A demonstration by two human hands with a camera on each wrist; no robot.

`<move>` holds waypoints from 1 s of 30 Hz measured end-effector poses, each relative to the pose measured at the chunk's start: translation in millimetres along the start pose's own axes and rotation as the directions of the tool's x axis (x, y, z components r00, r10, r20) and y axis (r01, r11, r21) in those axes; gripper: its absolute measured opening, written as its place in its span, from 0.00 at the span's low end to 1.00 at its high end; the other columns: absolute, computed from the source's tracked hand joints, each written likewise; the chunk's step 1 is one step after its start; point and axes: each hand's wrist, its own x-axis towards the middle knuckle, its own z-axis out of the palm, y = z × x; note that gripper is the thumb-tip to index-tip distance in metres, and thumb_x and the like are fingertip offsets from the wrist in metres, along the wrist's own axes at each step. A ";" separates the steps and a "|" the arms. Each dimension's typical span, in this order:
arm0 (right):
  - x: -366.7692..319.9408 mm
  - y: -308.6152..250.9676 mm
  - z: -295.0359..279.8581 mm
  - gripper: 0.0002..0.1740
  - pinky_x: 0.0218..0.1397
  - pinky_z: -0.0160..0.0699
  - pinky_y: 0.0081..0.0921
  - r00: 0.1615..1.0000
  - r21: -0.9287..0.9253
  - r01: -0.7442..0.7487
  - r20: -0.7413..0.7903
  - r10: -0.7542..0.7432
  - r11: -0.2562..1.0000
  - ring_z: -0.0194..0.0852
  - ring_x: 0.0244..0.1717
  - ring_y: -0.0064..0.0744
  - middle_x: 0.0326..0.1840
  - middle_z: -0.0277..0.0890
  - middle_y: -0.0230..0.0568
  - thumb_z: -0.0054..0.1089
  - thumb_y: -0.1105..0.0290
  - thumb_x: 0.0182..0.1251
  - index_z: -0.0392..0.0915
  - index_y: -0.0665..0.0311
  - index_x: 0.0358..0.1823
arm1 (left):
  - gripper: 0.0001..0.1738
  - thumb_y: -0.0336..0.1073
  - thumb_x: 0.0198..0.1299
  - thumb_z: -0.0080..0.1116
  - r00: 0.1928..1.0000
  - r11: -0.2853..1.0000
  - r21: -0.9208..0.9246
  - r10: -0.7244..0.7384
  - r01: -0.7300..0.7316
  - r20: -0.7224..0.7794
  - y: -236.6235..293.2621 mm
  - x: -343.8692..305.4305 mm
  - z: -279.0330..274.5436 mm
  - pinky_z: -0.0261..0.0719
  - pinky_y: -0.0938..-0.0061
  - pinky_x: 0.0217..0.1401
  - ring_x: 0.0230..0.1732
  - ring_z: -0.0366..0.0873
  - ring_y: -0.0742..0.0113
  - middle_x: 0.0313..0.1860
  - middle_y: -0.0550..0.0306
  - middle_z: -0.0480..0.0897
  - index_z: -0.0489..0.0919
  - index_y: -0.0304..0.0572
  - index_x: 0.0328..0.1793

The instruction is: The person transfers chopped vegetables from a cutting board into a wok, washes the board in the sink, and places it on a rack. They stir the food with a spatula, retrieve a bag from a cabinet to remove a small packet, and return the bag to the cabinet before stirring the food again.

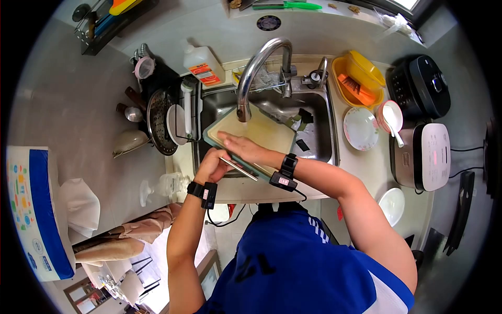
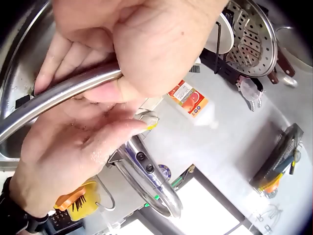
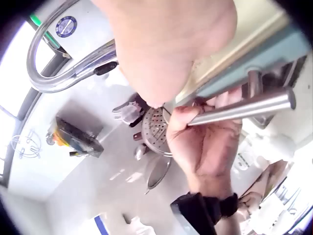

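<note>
A pale cutting board [image 1: 261, 130] with a grey-green rim leans tilted in the sink, under the faucet [image 1: 260, 60]. My left hand [image 1: 210, 166] curls round a metal bar handle [image 1: 241, 170] at the board's near edge; the right wrist view shows the thumb on the bar [image 3: 244, 110] and fingers behind it. My right hand [image 1: 244, 150] lies over the board's near-left part, fingers straight, just above the left hand. In the left wrist view small crumbs cling to the right hand [image 2: 63, 147]. Whether its palm touches the board is hidden.
Dark and green scraps [image 1: 303, 119] lie in the sink [image 1: 324, 125]. Left of it stand a dish rack with a steamer plate [image 1: 159, 123] and a white bottle [image 1: 203, 63]. To the right are a yellow basin [image 1: 366, 70], bowls [image 1: 361, 128] and two cookers [image 1: 424, 157].
</note>
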 end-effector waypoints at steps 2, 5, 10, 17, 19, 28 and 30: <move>-3.1 15.1 -7.4 0.36 0.86 0.45 0.36 0.997 -0.345 0.082 0.025 -0.079 0.935 0.46 0.87 0.45 0.86 0.52 0.54 0.35 0.48 0.86 0.54 0.64 0.84 | 0.20 0.24 0.50 0.53 1.000 1.000 0.008 0.012 -0.013 0.022 13.4 -22.5 25.3 0.89 0.48 0.53 0.42 0.86 0.50 0.42 0.45 0.84 0.78 0.27 0.52; -0.5 36.1 -23.9 0.39 0.87 0.36 0.50 0.999 -0.486 0.032 -0.013 -0.044 0.874 0.37 0.88 0.51 0.87 0.44 0.57 0.39 0.43 0.83 0.53 0.60 0.84 | 0.21 0.22 0.52 0.53 0.999 0.996 0.077 0.038 -0.037 -0.002 18.4 -48.8 40.2 0.90 0.51 0.50 0.38 0.85 0.54 0.40 0.48 0.84 0.78 0.28 0.55; 27.6 83.5 -72.4 0.40 0.83 0.49 0.51 0.993 -0.625 -0.109 -0.110 0.051 0.773 0.49 0.83 0.56 0.83 0.51 0.59 0.43 0.44 0.81 0.55 0.63 0.82 | 0.26 0.23 0.50 0.54 0.997 0.990 0.114 0.078 -0.078 0.007 21.0 -82.8 41.5 0.91 0.55 0.47 0.33 0.81 0.60 0.35 0.52 0.81 0.74 0.25 0.59; 28.0 61.0 -65.4 0.36 0.84 0.46 0.55 0.974 -0.482 -0.222 -0.143 0.174 0.848 0.44 0.86 0.55 0.84 0.51 0.56 0.43 0.47 0.82 0.58 0.63 0.80 | 0.26 0.25 0.48 0.54 0.994 0.993 0.060 0.102 -0.104 0.034 22.8 -90.7 30.2 0.92 0.58 0.47 0.34 0.84 0.58 0.37 0.48 0.84 0.76 0.24 0.58; 12.6 45.9 -42.3 0.35 0.85 0.46 0.54 0.994 -0.543 -0.111 -0.046 0.102 0.832 0.43 0.87 0.54 0.85 0.50 0.55 0.42 0.48 0.82 0.56 0.61 0.81 | 0.26 0.25 0.49 0.54 0.993 0.991 0.062 0.120 -0.118 -0.019 20.4 -79.5 25.8 0.92 0.58 0.47 0.34 0.85 0.57 0.38 0.48 0.85 0.76 0.24 0.58; -38.7 49.4 -34.1 0.19 0.74 0.69 0.37 0.983 -0.066 0.133 -0.116 -0.140 0.989 0.68 0.72 0.49 0.71 0.71 0.49 0.50 0.61 0.82 0.74 0.61 0.66 | 0.26 0.24 0.53 0.54 0.982 0.986 0.019 0.169 -0.168 -0.081 16.9 -57.6 25.1 0.91 0.53 0.55 0.44 0.88 0.50 0.49 0.42 0.86 0.75 0.24 0.61; -3.0 92.6 -66.2 0.12 0.66 0.76 0.34 0.985 0.218 0.057 -0.172 -0.019 0.974 0.75 0.62 0.44 0.61 0.76 0.44 0.51 0.64 0.81 0.77 0.63 0.56 | 0.26 0.24 0.53 0.53 0.979 0.984 0.021 0.176 -0.175 -0.101 17.9 -58.2 30.1 0.91 0.53 0.55 0.44 0.88 0.49 0.49 0.42 0.86 0.75 0.24 0.61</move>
